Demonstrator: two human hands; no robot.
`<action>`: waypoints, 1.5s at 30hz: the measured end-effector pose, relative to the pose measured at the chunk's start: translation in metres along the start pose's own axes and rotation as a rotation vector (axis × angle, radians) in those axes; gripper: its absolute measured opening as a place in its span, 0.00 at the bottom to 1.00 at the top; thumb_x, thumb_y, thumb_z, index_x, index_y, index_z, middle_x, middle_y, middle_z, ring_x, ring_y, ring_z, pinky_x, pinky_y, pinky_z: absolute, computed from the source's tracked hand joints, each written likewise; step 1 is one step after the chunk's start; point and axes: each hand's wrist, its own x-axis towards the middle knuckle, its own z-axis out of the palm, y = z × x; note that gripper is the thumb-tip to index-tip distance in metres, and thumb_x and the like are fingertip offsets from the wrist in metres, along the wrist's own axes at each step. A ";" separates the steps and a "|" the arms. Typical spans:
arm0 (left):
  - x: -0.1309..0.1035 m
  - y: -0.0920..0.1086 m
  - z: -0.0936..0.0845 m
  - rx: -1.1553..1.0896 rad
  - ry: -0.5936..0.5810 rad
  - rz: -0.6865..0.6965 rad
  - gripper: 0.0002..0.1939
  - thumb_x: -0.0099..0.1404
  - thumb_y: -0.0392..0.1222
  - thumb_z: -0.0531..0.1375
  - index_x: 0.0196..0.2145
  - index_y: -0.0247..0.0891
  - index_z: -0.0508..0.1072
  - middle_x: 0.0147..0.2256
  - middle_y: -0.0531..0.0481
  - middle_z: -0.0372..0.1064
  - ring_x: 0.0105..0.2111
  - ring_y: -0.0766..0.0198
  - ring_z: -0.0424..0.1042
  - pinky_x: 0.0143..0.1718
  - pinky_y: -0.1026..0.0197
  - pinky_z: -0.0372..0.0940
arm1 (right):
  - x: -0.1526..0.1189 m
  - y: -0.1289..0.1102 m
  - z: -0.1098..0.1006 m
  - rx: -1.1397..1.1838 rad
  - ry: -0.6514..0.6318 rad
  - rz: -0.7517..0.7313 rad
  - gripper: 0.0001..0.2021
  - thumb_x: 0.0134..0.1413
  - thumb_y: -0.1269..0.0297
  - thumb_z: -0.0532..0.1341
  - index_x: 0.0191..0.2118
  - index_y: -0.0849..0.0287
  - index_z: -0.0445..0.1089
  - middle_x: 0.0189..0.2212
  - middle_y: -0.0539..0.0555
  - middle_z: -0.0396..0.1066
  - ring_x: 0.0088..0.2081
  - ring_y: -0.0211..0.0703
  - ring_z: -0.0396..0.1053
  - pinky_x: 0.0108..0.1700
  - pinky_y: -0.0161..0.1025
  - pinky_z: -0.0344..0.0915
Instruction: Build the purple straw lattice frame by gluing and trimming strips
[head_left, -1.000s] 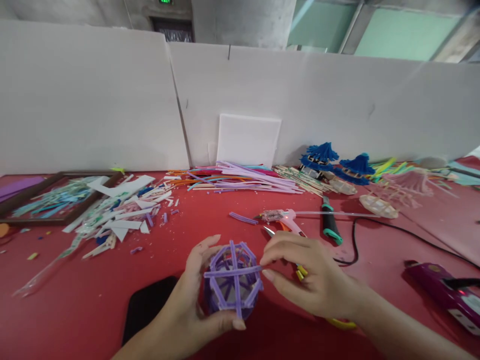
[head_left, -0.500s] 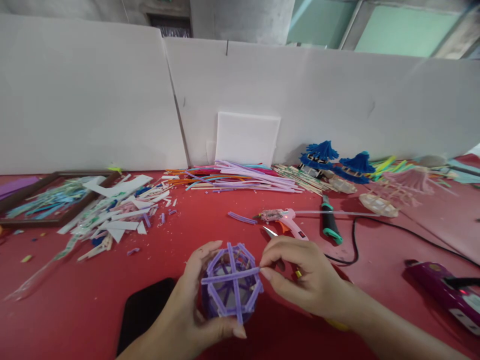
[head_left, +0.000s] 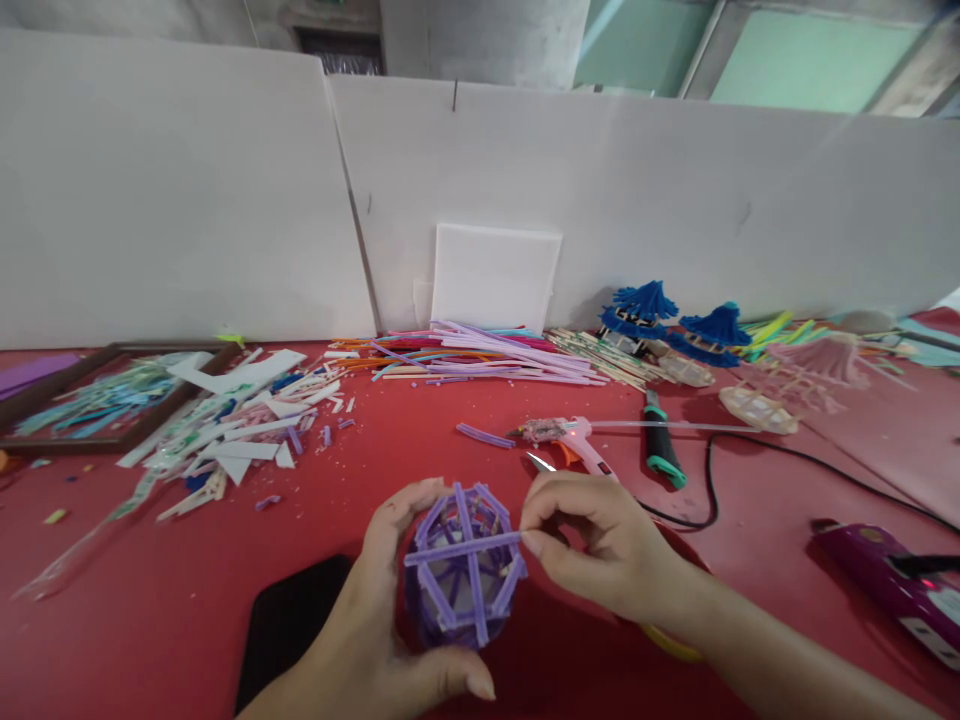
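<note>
My left hand (head_left: 405, 610) is wrapped round the side of a round openwork basket (head_left: 442, 608) made of purple pipe cleaners. Its thumb lies along the lower edge. Two purple strips cross over the basket's top, one running up and down and one from side to side. At the right end of the sideways strip (head_left: 442, 551), my right hand (head_left: 600, 545) pinches it between thumb and forefinger. Scissors (head_left: 538, 462) lie partly hidden behind that hand; just beyond is a pink glue gun (head_left: 574, 440), its nozzle near a short purple strip (head_left: 485, 436).
Pipe cleaners (head_left: 510, 355) lie in a pile along the white partition. To the left are paper scraps (head_left: 247, 430) and a brown frame (head_left: 82, 443); a black phone (head_left: 292, 620) is by my left forearm. A utility knife (head_left: 660, 445), black cable (head_left: 709, 490) and magenta power strip (head_left: 892, 580) lie rightward.
My left thumb has shifted slightly down, away from the end of the upright strip. The basket has tilted a little; my right hand keeps its pinch on the sideways strip.
</note>
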 end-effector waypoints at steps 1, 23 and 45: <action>0.000 0.002 0.000 0.059 0.036 0.051 0.51 0.51 0.72 0.62 0.65 0.54 0.45 0.64 0.39 0.50 0.65 0.36 0.52 0.62 0.34 0.54 | 0.000 0.001 0.000 0.012 -0.004 0.012 0.06 0.50 0.74 0.59 0.26 0.60 0.70 0.23 0.50 0.69 0.23 0.33 0.64 0.25 0.30 0.62; 0.007 0.012 0.007 0.536 0.329 0.484 0.37 0.57 0.75 0.52 0.50 0.44 0.68 0.61 0.42 0.55 0.59 0.43 0.55 0.61 0.47 0.48 | 0.000 0.005 0.002 0.028 -0.035 0.029 0.05 0.52 0.73 0.59 0.27 0.60 0.69 0.24 0.50 0.69 0.24 0.33 0.64 0.26 0.30 0.61; -0.003 0.004 0.000 -0.140 -0.067 -0.058 0.47 0.56 0.64 0.65 0.66 0.58 0.44 0.63 0.40 0.58 0.60 0.43 0.66 0.55 0.41 0.68 | -0.012 0.018 0.009 -0.403 -0.072 -0.323 0.09 0.60 0.60 0.59 0.30 0.58 0.65 0.25 0.51 0.67 0.27 0.39 0.62 0.29 0.36 0.60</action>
